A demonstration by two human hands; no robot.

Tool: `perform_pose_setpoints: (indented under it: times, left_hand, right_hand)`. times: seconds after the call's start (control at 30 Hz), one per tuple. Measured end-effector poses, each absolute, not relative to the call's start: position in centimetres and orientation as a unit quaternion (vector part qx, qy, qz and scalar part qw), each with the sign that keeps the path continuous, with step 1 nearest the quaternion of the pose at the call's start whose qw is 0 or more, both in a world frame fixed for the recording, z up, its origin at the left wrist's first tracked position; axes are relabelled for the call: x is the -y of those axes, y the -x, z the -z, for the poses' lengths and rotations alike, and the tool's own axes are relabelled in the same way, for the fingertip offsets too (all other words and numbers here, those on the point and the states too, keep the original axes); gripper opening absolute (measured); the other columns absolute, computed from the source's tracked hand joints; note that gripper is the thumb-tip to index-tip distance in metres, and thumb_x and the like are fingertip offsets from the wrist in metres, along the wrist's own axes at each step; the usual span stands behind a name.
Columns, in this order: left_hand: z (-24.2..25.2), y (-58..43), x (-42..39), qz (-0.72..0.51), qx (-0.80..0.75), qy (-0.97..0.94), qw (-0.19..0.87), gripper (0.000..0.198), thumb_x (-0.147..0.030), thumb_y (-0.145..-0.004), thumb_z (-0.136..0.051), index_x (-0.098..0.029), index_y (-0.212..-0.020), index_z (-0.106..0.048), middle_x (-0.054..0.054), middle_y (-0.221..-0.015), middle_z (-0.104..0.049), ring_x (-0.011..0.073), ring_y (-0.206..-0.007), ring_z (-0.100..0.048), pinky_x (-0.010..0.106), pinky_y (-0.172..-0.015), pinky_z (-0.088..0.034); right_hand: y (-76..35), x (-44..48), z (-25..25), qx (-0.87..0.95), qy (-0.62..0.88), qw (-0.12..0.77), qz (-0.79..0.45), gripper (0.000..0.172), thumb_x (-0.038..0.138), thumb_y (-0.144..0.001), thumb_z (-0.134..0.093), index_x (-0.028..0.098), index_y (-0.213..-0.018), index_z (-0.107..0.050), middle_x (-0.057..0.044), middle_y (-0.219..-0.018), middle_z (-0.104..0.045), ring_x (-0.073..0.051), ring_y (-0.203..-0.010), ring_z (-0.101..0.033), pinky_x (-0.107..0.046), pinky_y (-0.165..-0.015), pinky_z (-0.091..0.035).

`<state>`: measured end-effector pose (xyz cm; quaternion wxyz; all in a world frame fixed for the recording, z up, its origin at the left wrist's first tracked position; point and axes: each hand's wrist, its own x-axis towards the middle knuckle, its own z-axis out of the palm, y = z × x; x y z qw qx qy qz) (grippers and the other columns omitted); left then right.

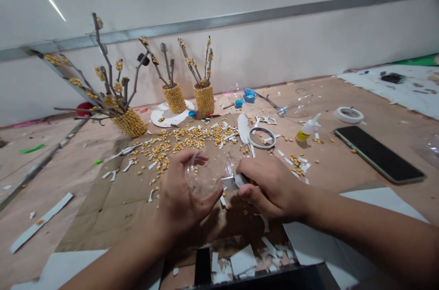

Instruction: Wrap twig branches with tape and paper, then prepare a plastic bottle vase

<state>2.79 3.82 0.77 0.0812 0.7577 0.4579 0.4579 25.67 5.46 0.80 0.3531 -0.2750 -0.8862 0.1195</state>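
My left hand [181, 198] is wrapped round a clear plastic bottle [207, 173], tilted on its side with its narrower end to the right. In my right hand [274, 185] is a box cutter [240, 180], its handle mostly hidden by the fingers. The cutter's blade reaches left to the bottle's right end; whether it has pierced the plastic I cannot tell. Below and beyond the hands, a brown cardboard sheet [99, 212] carries loose corn kernels [192, 136] and white paper scraps.
Corn-covered pots with twigs [128, 121], [174, 98], [205, 99] stand by the wall. A glue bottle [307, 129], a tape roll [349, 115], a tape ring [262, 138] and a phone [379, 153] lie to the right. White paper [387, 203] lies under my right forearm.
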Motion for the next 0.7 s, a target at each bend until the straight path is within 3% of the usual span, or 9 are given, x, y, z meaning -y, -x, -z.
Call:
perform_pose_setpoints:
  times: [0.47,0.6,0.7]
  left_hand:
    - [-0.87,-2.49,-3.38,-0.463,-0.456,-0.759,-0.039,0.049,-0.032,-0.080,-0.084,-0.022,-0.121,-0.058,0.006,-0.108,-0.071,0.0253,-0.094,-0.073,0.044,-0.083,-0.062]
    - [-0.60,-2.35,-3.33,-0.484,-0.444,-0.753,-0.032,0.061,-0.030,-0.078,-0.086,-0.026,-0.130,-0.055,0.008,-0.112,-0.072,0.0281,-0.099,-0.073,0.048,-0.087,-0.061]
    - [-0.56,-2.41,-3.25,-0.474,-0.457,-0.752,-0.037,0.054,-0.028,-0.078,-0.086,-0.025,-0.125,-0.059,0.008,-0.110,-0.074,0.0293,-0.098,-0.074,0.049,-0.087,-0.060]
  right_hand:
    - [-25.86,-6.00,-0.24,0.879,0.280,0.376,-0.090,0.051,0.054,-0.112,-0.028,0.022,-0.078,-0.049,-0.001,-0.068,-0.053,-0.016,-0.059,-0.043,-0.031,-0.057,-0.026]
    - [-25.93,-6.26,-0.19,0.872,0.287,0.386,-0.093,0.051,0.053,-0.112,-0.028,0.022,-0.078,-0.049,0.000,-0.067,-0.052,-0.016,-0.058,-0.043,-0.031,-0.057,-0.027]
    - [-26.04,-6.49,-0.19,0.870,0.288,0.390,-0.096,0.050,0.054,-0.112,-0.028,0.023,-0.078,-0.049,0.000,-0.067,-0.051,-0.015,-0.059,-0.043,-0.030,-0.057,-0.027]
